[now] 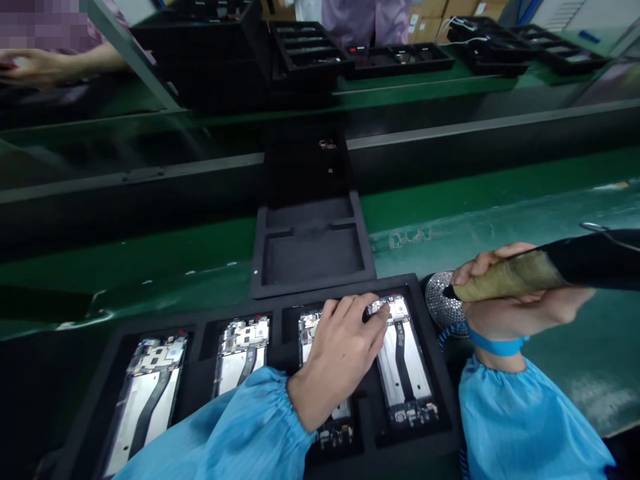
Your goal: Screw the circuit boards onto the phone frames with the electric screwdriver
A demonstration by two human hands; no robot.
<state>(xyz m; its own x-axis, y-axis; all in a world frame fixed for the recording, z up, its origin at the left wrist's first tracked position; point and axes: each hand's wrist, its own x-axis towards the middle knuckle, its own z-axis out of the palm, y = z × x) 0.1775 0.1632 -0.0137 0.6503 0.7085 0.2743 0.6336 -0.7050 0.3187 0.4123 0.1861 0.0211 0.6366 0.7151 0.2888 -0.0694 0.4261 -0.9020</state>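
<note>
A black foam tray [200,380] in front of me holds several open phone frames side by side. My left hand [345,347] rests on the tray, covering the third frame [310,323], with its fingertips on the top of the rightmost frame [405,360]. My right hand [515,297] grips an electric screwdriver [550,270] with a tape-wrapped barrel, held level, its tip over a round studded screw dish [443,303] just right of the tray. Both arms wear blue sleeves.
An empty black foam tray [313,247] lies just beyond on the green bench [500,200]. A conveyor lane runs across behind it. Stacked black trays [310,50] stand at the back. Another person's hand [35,67] is at far left.
</note>
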